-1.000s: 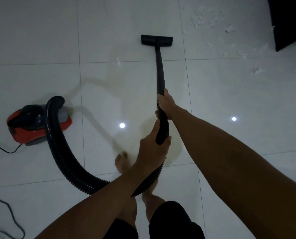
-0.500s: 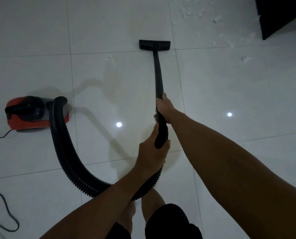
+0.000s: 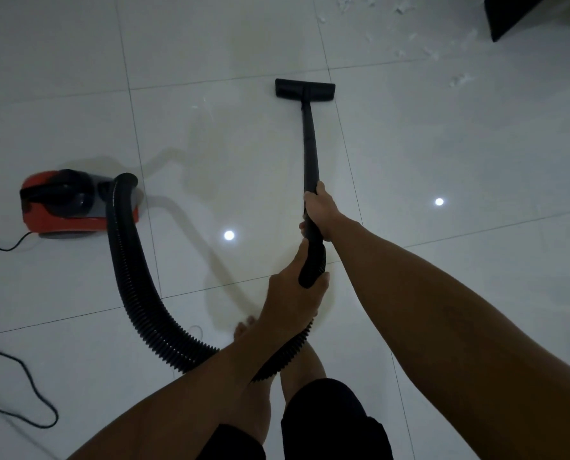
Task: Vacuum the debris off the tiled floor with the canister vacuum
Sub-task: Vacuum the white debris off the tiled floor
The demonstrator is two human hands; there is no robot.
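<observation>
Head view: both hands grip wand (image 3: 311, 154).

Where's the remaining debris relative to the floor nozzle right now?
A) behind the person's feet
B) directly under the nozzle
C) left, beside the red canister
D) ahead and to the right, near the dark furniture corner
D: the white debris lies scattered past and right of the floor nozzle, toward the dark furniture corner, with bare tile between them.
</observation>
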